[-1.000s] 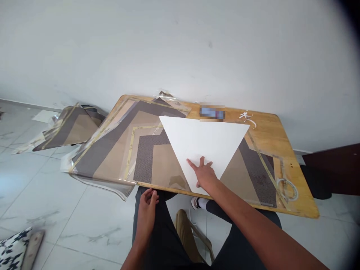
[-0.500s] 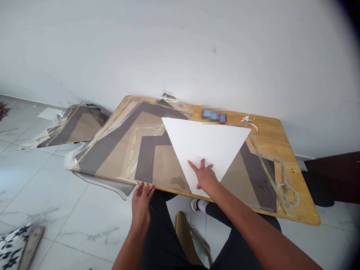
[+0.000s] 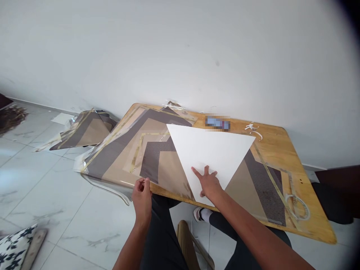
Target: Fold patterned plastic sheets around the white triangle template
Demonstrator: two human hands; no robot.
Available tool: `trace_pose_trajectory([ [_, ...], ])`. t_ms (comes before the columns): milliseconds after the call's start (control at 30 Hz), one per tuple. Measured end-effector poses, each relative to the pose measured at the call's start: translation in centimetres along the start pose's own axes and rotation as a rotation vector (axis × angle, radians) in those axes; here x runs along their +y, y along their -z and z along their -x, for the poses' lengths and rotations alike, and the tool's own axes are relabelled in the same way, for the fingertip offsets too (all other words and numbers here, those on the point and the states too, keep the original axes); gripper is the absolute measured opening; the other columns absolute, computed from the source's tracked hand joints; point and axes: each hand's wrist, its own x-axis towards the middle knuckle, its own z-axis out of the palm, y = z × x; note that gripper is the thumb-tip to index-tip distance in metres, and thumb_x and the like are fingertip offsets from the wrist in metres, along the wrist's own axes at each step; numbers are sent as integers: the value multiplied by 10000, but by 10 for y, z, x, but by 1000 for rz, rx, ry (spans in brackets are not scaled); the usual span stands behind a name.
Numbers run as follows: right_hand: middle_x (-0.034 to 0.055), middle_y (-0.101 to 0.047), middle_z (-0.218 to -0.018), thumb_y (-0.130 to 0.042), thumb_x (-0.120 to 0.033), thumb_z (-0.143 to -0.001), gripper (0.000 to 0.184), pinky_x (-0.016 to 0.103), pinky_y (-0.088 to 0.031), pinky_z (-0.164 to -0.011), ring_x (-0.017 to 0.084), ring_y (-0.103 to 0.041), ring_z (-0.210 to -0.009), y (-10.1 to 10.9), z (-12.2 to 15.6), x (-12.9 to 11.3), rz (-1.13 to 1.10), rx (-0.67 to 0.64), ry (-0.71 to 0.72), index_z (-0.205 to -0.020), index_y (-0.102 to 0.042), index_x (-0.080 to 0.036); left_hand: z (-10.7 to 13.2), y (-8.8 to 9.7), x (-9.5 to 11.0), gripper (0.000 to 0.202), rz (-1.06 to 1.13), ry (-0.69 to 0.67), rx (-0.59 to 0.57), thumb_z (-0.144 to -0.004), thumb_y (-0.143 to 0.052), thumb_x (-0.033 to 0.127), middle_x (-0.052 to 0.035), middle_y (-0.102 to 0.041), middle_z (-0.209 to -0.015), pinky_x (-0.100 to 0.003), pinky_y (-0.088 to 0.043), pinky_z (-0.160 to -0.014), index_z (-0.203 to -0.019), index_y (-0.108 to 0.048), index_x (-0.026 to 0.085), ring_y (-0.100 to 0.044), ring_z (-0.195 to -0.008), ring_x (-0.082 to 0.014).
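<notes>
Your only camera sits on your head, close above the white sheet (image 3: 208, 153), facing forward and down at it. The white wall (image 3: 180, 48) rises beyond the sheet, and the tiled floor (image 3: 56, 187) spreads to its left.

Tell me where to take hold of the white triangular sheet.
Take the white triangular sheet by its near tip, coming from the near side of the wooden table. That tip reaches the table edge, so fingers could likely slip under it. The right hand lies spread just above it.
</notes>
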Motion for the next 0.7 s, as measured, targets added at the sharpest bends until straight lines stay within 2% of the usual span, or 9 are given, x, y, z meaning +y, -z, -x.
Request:
trace_pose_trajectory([
  [167, 230, -32, -1787, -1037, -285, -623, 1534, 514, -589, -960, 641, -265, -1543, -4, -7, 0, -35, -23, -6, -1691, 33, -547, 9, -33, 50, 229, -138, -335, -123, -966, -655, 450, -15, -614, -1005, -303, -533, -869, -927, -614, 228, -627, -918, -178],
  [233, 231, -28, -1789, -1039, -295, -627, 1530, 511, -592, -957, 641, -271, -1541, -6, -9, 0, -26, -17, -4, -1691, 31, -544, 11, -48, 61, 188, -127, -371, -167, -975, -629, 402, -35, -599, -1117, -310, -540, -918, -910, -589, 230, -628, -990, -183],
  [333, 233, -27, -1791, -1046, -304, -616, 1541, 513, -603, -944, 646, -273, -1537, -9, -12, 0, -18, -8, 1, -1691, 32, -541, 9, -56, 58, 156, -163, -315, -139, -986, -576, 357, -32, -583, -1113, -319, -529, -941, -891, -545, 237, -608, -1029, -189],
  [467, 231, -21, -1795, -1038, -224, -609, 1543, 539, -606, -962, 650, -257, -1539, -8, -12, 2, -64, 2, 16, -1692, 12, -549, 5, -40, 39, 101, -176, -282, 34, -963, -557, 318, -49, -577, -1162, -394, -501, -1022, -928, -504, 239, -601, -1097, -216],
  [500, 227, -14, -1798, -1029, -191, -613, 1539, 544, -608, -963, 652, -253, -1539, -7, -12, 2, -77, -4, 17, -1690, 7, -558, 6, -35, 37, 89, -161, -339, 123, -932, -569, 285, -63, -568, -1211, -419, -490, -1057, -951, -495, 239, -596, -1145, -227],
  [567, 221, 3, -1802, -1010, -138, -623, 1532, 550, -618, -952, 656, -245, -1540, -4, -13, 2, -94, -9, 16, -1683, 5, -576, 7, -30, 38, 258, -195, -584, 346, -870, -631, 219, -108, -532, -1331, -473, -435, -1158, -1097, -508, 226, -531, -1321, -267],
  [600, 218, 10, -1804, -1007, -124, -620, 1539, 551, -626, -941, 656, -239, -1541, -3, -14, 1, -98, -5, 14, -1680, 11, -581, 8, -31, 40, 368, -256, -694, 377, -856, -669, 198, -144, -491, -1424, -513, -391, -1211, -1193, -521, 209, -477, -1413, -301],
  [633, 211, 16, -1806, -1009, -117, -611, 1554, 552, -633, -932, 654, -230, -1546, -1, -15, 1, -101, -2, 7, -1678, 18, -586, 7, -35, 43, 407, -330, -795, 336, -859, -691, 192, -161, -478, -1460, -552, -347, -1248, -1236, -540, 205, -447, -1454, -328],
  [700, 188, 30, -1812, -1023, -124, -588, 1582, 555, -643, -924, 641, -207, -1561, 1, -18, 0, -103, -9, -9, -1672, 29, -596, 0, -54, 45, 344, -514, -953, 73, -921, -676, 206, -156, -503, -1484, -599, -299, -1279, -1258, -610, 230, -422, -1493, -358],
])
